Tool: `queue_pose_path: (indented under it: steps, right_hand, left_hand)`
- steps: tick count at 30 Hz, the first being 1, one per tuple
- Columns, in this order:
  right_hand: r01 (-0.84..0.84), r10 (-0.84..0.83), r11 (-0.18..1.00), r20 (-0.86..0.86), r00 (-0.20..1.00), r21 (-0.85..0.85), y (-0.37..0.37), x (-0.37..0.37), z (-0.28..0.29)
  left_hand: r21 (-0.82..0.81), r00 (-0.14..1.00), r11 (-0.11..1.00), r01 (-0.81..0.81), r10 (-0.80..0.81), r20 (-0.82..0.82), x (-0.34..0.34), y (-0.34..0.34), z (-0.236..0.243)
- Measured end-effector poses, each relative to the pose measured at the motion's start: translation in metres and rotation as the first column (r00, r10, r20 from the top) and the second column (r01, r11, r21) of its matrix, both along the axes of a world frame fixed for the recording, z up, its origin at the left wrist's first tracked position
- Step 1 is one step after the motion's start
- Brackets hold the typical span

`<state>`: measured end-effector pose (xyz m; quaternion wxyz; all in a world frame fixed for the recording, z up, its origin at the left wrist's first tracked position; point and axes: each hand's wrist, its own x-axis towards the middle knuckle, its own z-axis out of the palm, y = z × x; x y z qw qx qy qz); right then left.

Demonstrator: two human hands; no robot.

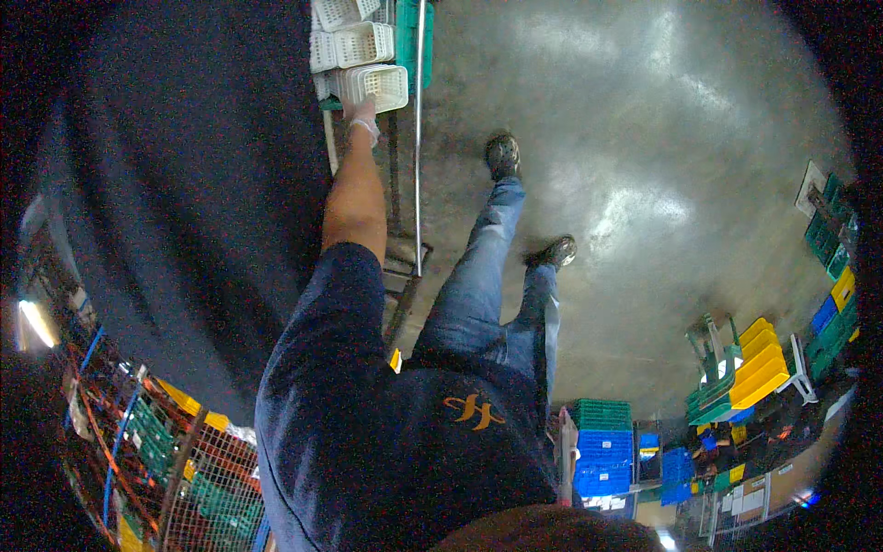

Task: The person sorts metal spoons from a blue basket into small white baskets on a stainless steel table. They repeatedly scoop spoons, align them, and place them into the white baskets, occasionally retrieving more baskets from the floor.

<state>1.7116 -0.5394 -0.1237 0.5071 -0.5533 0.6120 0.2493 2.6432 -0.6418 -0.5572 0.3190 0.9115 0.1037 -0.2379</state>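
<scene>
My left arm reaches out to the upper left. My left hand (362, 111), in a thin see-through glove, is closed on the near end of a stack of white plastic baskets (394, 87) with slotted sides. The fingers are partly hidden by the baskets. Beyond it are more white baskets (363, 46), also nested. A green crate (407, 41) shows beside and beneath them, behind a metal rail (418, 156). My right hand is out of sight.
A dark curtain-like sheet (184, 184) hangs along the left. Blue crates (602, 460) and green crates (602, 414) are stacked at lower right, near yellow crates (760, 363). At lower left stands a wire mesh cage (207, 492). Grey concrete floor (662, 120) spreads to the right.
</scene>
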Motion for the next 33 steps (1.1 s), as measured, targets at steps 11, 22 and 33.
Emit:
queue_pose_path:
  steps: [11, 22, 33]
  right_hand:
    - [0.856, -0.781, 0.5, -0.36, 0.51, 0.129, -0.034, 0.081, 0.012]
    - [0.937, -0.897, 0.323, -0.275, 0.347, 0.131, -0.056, 0.108, -0.067]
    - [0.491, -0.445, 0.87, 0.504, 0.74, 0.047, -0.232, 0.328, -0.07]
  left_hand:
    - [-0.101, 0.999, 0.995, 0.007, -0.011, -0.032, 0.022, -0.036, 0.041]
    - [-0.409, 0.968, 0.912, 0.012, 0.092, 0.234, -0.126, -0.06, 0.12]
    - [-0.275, 0.9, 0.863, 0.424, -0.368, 0.233, -0.306, -0.048, 0.317]
